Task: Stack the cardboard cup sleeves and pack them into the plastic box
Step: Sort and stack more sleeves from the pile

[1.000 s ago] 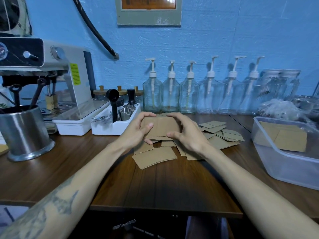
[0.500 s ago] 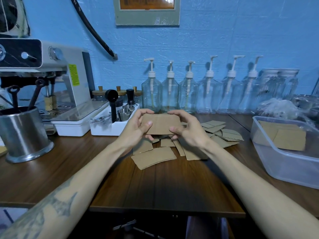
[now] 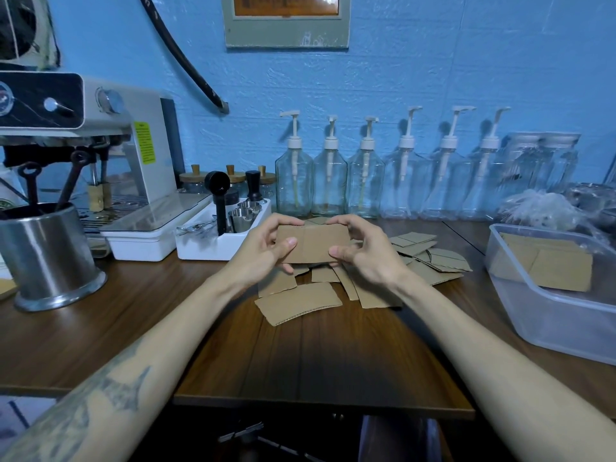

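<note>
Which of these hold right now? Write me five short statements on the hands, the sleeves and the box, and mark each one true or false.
1. Both hands hold one small stack of sleeves above the table. True: the left hand and the right hand grip its two ends.
2. The plastic box is empty. False: flat sleeves already lie inside it.
3. Loose sleeves lie on the wooden table below the hands. True.
4. The plastic box stands at the left, beside the coffee machine. False: it stands at the right edge of the table.
5. The pump bottles along the wall are full of dark syrup. False: they look clear and empty.
</note>
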Tool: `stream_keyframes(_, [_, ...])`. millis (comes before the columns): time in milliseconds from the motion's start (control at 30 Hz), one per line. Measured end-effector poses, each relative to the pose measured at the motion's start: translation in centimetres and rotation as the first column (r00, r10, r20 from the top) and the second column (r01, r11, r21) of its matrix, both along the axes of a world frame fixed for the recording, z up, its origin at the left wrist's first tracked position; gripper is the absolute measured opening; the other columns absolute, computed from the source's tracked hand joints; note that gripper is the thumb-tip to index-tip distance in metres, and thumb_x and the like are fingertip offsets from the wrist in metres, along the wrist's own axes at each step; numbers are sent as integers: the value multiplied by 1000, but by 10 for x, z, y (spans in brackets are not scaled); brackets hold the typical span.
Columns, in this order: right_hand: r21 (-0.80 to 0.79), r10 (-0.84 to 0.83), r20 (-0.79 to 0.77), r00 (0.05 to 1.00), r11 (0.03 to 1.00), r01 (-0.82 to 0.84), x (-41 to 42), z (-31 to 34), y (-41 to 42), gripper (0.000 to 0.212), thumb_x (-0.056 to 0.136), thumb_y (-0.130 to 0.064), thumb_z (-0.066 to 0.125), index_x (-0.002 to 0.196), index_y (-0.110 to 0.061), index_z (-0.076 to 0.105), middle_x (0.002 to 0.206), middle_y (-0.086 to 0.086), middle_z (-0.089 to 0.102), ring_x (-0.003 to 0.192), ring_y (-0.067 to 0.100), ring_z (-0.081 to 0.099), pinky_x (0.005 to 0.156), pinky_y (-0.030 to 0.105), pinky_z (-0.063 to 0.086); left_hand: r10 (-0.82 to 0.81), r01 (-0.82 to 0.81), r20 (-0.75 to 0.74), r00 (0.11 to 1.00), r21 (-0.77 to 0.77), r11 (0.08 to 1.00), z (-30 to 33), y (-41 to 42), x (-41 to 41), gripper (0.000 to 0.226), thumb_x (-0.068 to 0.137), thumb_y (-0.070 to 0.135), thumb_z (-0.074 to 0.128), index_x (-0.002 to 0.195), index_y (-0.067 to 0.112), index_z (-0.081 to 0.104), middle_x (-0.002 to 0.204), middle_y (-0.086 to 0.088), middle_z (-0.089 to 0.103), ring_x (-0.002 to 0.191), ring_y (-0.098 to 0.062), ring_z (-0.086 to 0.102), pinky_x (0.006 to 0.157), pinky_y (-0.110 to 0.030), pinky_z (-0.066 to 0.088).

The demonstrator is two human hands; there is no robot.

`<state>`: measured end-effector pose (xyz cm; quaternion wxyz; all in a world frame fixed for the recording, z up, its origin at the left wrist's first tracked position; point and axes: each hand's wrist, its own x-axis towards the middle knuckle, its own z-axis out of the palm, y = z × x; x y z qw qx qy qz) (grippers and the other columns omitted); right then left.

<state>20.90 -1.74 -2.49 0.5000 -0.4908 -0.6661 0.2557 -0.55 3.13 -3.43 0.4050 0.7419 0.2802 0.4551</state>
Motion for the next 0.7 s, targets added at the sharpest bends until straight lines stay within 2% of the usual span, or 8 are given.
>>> stream_keyframes(100, [43,-68,138,988,997,63,4,-3,4,51,84,-13,77,123,-40,58,106,-5,65,72,13,56,73,31,55,-3,3,16,1000,-38,999,-3,0,0,27,99,7,54,121,22,58,111,-4,68,99,-23,68,69,-39,61])
stream_keyframes(200, [32,-77,204,976,997,72,9,0,1,80,79,-15,81,143,-40,40,107,-6,55,83,11,55,78,21,48,30,-27,48,998,-56,998,-3,2,-1,29,99,6,53,122,22,58,113,-5,67,98,-21,68,71,-40,62])
stream_keyframes(267, [68,-110,256,960,993,96,13,1,-1,90,75,-20,85,148,-35,33,110,-6,53,94,10,55,79,17,44,67,-63,61,996,-55,996,-2,5,-4,29,99,5,52,122,22,59,114,-7,65,97,-17,67,72,-42,61])
stream_keyframes(367, [142,-192,339,921,978,151,16,1,-5,71,75,-34,83,136,-32,46,113,-10,50,103,8,51,91,27,45,97,-95,44,994,-51,994,-1,6,-6,29,99,4,52,125,18,59,104,-1,62,81,-4,66,74,-42,61])
stream_keyframes(433, [158,-175,383,907,980,123,15,2,-10,50,78,-39,80,121,-34,55,110,-14,50,104,3,49,95,29,44,92,-90,31,995,-58,994,-2,4,-5,29,99,4,52,125,17,58,107,0,64,87,-7,67,73,-40,62])
stream_keyframes(500, [121,-87,467,880,992,34,10,3,-16,39,79,-47,76,113,-34,62,105,-17,53,102,-1,47,90,28,42,85,-83,29,996,-76,994,-2,2,-3,28,99,5,53,125,16,58,111,-2,65,94,-13,68,71,-36,62])
stream_keyframes(567, [23,30,567,823,998,-53,0,1,-19,43,78,-56,73,114,-34,66,103,-17,55,102,-2,45,87,27,39,82,-79,30,996,-93,993,-2,2,-1,28,99,6,54,125,15,58,111,-3,65,91,-10,68,68,-32,61])
stream_keyframes(700, [-117,141,689,711,990,-83,-15,-10,-15,66,69,-76,66,121,-36,66,114,-14,52,116,11,39,104,36,36,81,-76,42,996,-106,991,-3,2,-1,28,98,7,56,124,16,59,111,-5,66,87,-8,68,67,-33,61])
